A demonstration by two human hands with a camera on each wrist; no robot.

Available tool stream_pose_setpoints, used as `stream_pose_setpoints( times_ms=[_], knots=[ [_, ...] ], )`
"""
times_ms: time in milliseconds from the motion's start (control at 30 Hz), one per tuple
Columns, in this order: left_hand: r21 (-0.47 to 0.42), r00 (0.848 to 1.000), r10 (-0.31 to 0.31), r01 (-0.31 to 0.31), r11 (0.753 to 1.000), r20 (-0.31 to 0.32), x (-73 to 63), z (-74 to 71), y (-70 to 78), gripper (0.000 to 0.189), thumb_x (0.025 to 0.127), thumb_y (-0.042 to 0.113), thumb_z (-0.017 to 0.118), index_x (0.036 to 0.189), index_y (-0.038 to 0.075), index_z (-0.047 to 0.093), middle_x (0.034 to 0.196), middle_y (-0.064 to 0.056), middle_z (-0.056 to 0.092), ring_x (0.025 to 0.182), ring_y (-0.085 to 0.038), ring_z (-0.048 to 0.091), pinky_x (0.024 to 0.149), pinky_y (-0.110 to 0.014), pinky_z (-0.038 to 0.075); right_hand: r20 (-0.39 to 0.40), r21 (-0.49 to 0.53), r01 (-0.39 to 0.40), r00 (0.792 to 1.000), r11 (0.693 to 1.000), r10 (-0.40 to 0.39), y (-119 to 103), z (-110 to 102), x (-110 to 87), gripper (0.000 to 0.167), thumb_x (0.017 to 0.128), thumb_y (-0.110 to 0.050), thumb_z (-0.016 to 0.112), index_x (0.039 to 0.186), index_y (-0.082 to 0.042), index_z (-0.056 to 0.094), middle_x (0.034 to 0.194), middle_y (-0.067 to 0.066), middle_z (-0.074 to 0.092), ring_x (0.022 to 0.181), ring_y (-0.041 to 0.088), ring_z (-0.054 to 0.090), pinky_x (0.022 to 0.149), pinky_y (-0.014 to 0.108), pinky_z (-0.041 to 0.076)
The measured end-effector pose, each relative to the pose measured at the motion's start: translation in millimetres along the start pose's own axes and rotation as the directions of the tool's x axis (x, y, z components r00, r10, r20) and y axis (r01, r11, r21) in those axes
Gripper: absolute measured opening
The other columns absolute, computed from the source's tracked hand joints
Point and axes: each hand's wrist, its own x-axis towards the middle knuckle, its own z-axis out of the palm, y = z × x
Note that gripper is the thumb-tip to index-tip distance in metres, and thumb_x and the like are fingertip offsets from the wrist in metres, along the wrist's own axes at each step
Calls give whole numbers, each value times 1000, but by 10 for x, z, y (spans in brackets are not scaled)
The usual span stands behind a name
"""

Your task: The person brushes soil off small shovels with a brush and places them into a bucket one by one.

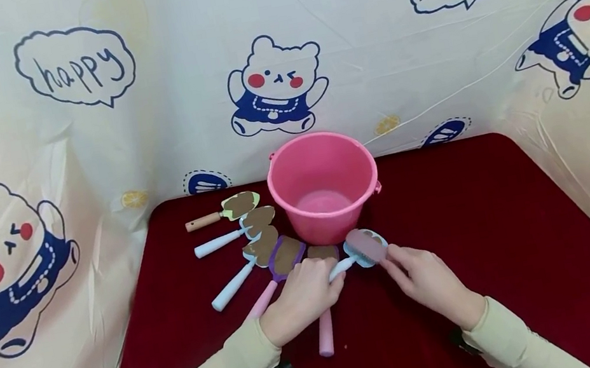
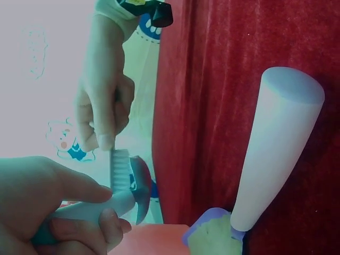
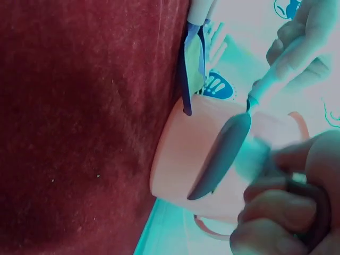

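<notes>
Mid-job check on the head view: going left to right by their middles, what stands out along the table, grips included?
Wooden-handled trowel → purple-rimmed shovel → left grip → pink bucket → brush → right grip.

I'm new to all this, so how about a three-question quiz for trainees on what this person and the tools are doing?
1. What does the right hand hold?
A) a cup
B) a brush
C) a spoon

2. True or false: the pink bucket stands upright.

3. In the head view, how many trowels lie on the red cloth, not counting the held trowel in the left hand?

Key:
1. B; its bristles show in the left wrist view.
2. True.
3. Five: one with a wood-coloured handle, two with pale blue handles, two with pink handles.
</notes>
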Motion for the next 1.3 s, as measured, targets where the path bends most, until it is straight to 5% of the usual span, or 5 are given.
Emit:
stream_pose_setpoints(
  times_ms=[133, 333, 600, 967, 1300],
  knots=[
    [2, 1000, -1, 1, 1000, -2, 11, -17, 4, 34, 94, 15, 74, 70, 15, 50, 60, 8, 38, 55, -12, 44, 49, -32, 40, 17, -36, 36, 999, 999, -36, -2, 9, -2, 20, 95, -12, 74, 88, -18, 56, 69, -11, 47, 56, 1, 37, 50, 19, 37],
    [-13, 1000, -9, 9, 1000, 21, -2, -8, 6, 35, 94, 15, 74, 69, 15, 49, 58, 9, 38, 53, -11, 42, 48, -30, 38, -33, -70, -62, 998, 996, 60, 30, -3, -5, 23, 96, -10, 73, 86, -17, 54, 65, -10, 39, 52, 1, 33, 46, 20, 34],
    [-1, 1000, 8, -8, 1000, -13, 33, -15, 2, 35, 94, 15, 74, 70, 14, 48, 60, 8, 37, 54, -12, 43, 49, -32, 39, 50, 18, 18, 999, 1000, -19, 13, -8, 18, 19, 97, -13, 72, 89, -19, 56, 70, -12, 49, 55, -1, 36, 50, 18, 38],
    [1, 1000, 11, -11, 1000, -22, 41, 23, -7, 36, 93, 12, 74, 68, 14, 48, 59, 7, 37, 55, -13, 44, 48, -33, 41, -11, -43, -74, 997, 996, 73, 9, -1, 34, 25, 99, -12, 70, 83, -17, 51, 64, -8, 41, 52, 3, 34, 46, 22, 35],
    [-6, 1000, -15, 15, 1000, 4, 31, -27, -18, 32, 95, 15, 74, 72, 15, 51, 60, 7, 41, 54, -12, 44, 50, -32, 40, 21, -22, 6, 1000, 1000, -5, 2, -5, 60, 22, 97, -12, 72, 86, -18, 55, 66, -10, 47, 53, 0, 34, 47, 20, 35]
  ],
)
